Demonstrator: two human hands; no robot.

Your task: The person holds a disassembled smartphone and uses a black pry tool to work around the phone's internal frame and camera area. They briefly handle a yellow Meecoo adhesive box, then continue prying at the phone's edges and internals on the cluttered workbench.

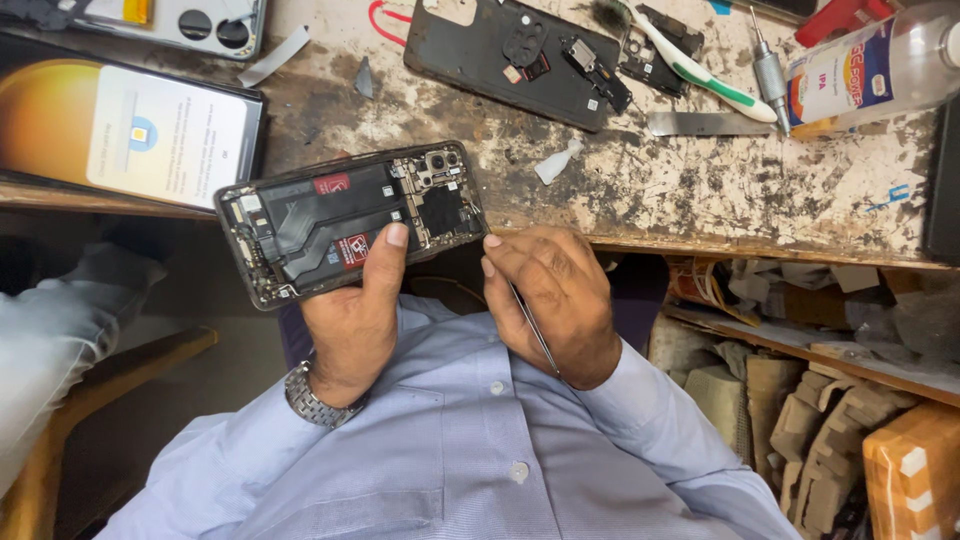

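Black opened phone (350,225) gripped by left hand (355,310) | right hand (550,295) pinching thin metal tweezers (535,335)

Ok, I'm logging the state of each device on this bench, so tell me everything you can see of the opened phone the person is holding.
The opened phone is a dark slab with its back cover off, showing a black battery area with red labels, flat cables, a circuit board and camera modules at the upper right corner. It lies tilted, inner side up, at the front edge of the stained workbench. The left hand grips it from below, thumb pressed on the battery area. The right hand, holding a thin metal tool, meets its right edge with a fingertip.
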